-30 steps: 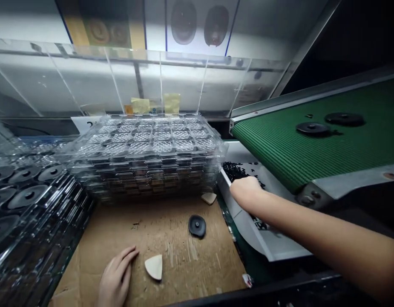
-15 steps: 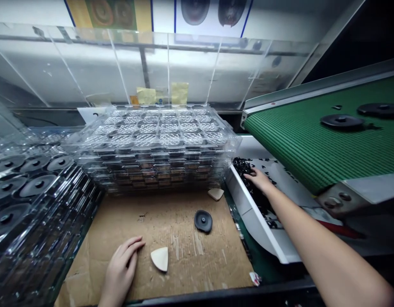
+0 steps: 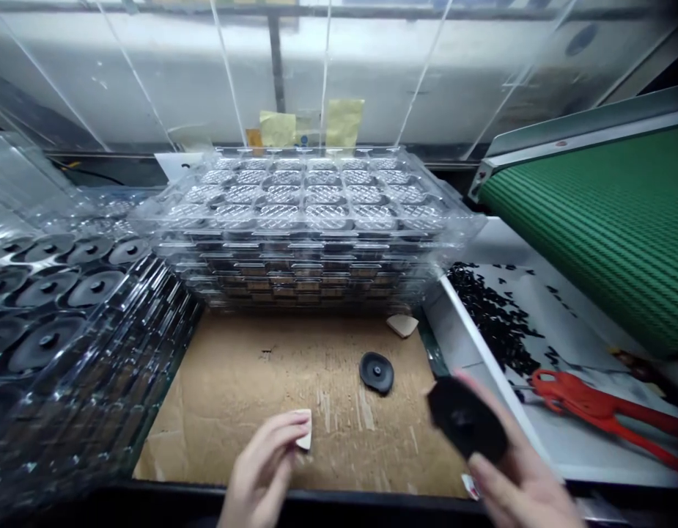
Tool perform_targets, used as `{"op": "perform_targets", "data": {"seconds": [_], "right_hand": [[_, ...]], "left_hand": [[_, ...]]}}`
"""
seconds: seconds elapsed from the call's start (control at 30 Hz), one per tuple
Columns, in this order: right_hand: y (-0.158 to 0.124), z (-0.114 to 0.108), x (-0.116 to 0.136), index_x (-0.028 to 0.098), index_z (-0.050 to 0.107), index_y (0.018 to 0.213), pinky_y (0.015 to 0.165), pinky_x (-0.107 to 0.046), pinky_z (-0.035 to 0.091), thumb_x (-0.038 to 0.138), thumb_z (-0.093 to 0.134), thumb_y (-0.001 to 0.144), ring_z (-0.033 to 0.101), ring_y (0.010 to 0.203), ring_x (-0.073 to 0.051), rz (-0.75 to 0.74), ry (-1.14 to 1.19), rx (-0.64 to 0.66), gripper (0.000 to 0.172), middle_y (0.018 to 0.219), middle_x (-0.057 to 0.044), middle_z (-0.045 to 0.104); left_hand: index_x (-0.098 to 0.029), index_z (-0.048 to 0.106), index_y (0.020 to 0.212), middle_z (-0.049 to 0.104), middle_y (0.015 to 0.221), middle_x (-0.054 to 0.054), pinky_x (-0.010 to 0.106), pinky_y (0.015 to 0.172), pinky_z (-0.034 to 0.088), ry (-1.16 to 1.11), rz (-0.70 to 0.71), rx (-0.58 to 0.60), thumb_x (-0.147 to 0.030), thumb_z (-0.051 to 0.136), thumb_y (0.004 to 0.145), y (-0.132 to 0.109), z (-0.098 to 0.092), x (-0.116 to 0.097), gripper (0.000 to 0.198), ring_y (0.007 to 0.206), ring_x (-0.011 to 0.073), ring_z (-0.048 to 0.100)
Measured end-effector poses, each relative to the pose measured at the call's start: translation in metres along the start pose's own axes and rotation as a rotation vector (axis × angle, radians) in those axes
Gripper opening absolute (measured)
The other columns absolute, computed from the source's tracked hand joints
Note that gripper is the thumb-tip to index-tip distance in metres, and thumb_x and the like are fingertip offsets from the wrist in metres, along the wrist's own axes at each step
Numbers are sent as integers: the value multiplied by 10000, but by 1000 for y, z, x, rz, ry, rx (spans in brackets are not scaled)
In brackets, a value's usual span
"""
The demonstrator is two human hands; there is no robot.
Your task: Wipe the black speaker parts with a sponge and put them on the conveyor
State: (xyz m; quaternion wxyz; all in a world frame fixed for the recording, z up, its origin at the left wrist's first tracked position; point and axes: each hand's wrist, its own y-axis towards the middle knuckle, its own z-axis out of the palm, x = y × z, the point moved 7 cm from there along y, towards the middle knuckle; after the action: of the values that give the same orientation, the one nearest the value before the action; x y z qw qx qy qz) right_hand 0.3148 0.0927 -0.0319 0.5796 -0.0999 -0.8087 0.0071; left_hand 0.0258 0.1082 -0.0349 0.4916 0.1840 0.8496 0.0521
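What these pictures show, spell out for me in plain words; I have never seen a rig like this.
There is no robot here. Every picture comes from one camera worn on a person's head, looking forward and down at their two bare hands.

The right hand, a little blurred, holds a black disc. The left hand partly hides a white wedge; whether it grips it, I cannot tell.

On the cardboard lie a second disc and, further back, another wedge. Behind them is a stack of clear trays; to the left, more trays hold black discs. To the right, a white bin holds small black bits and a red tool, beside a green belt.
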Motion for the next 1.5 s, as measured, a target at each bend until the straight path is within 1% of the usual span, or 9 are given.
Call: {"op": "perform_targets", "data": {"seconds": [0.1,0.2,0.4,0.67,0.93,1.1,1.23,1.33,1.5], "right_hand": [[-33,80,-7,310,284,1403,930,-456,441,694,508,702,494,1184,-322,207,469,261,830,1311,-117,510],[-44,136,-2,279,276,1403,942,-452,421,752,552,608,502,1174,-323,329,688,403,965,1249,-135,556],[-43,178,6,283,283,1377,925,-411,432,763,665,419,488,1182,-335,412,655,501,1137,1274,-144,530],[-43,200,19,288,408,1277,974,-368,392,639,744,498,477,1200,-293,379,758,513,918,1319,-111,496],[-45,204,19,292,503,1183,993,-342,391,550,779,538,488,1202,-249,341,825,426,747,1296,-99,532],[-54,203,15,232,437,1261,995,-338,398,641,636,664,456,1232,-247,244,546,471,751,1321,-136,498],[-48,189,27,245,385,1334,971,-321,427,650,441,801,463,1225,-233,-93,155,538,672,1353,-113,460],[-25,169,26,248,464,1278,848,-313,509,522,359,903,577,1068,-220,-295,-215,328,476,1200,-111,546],[1,172,-2,176,587,1112,691,-429,524,360,452,871,613,853,-277,-275,-432,155,332,1042,-148,548]], "left_hand": [[-252,450,1253,594,1246,110,305,960,473,-97,174,27,-261,574,808,5,14,-32,462,1154,214,552],[-231,347,1332,554,1288,150,353,971,467,-112,203,7,-402,652,727,2,20,-36,699,1185,260,522],[-274,350,1320,540,1283,131,412,996,449,-209,-115,-170,-373,623,755,-26,3,-6,635,1214,269,489],[-211,493,1224,628,1161,127,318,966,467,-333,-48,-282,-411,645,716,-32,-24,3,566,1108,248,577],[-266,523,1217,600,1231,88,347,1006,416,-426,-174,-327,-266,689,713,-46,-13,11,531,1171,254,525],[-313,576,1130,628,1194,43,324,976,426,-546,-383,-485,-252,714,687,-61,-4,14,468,1128,235,553],[-291,590,1093,652,1165,63,322,958,433,-727,-598,-502,-248,808,561,-62,-6,19,576,1115,250,566],[-280,532,1140,623,1213,91,333,920,458,-1085,-787,-450,-320,806,558,-55,-5,23,644,1127,274,561],[-252,532,1146,565,1286,110,404,976,417,-1509,-938,-377,-290,738,669,-50,-4,22,521,1151,310,539]]}}
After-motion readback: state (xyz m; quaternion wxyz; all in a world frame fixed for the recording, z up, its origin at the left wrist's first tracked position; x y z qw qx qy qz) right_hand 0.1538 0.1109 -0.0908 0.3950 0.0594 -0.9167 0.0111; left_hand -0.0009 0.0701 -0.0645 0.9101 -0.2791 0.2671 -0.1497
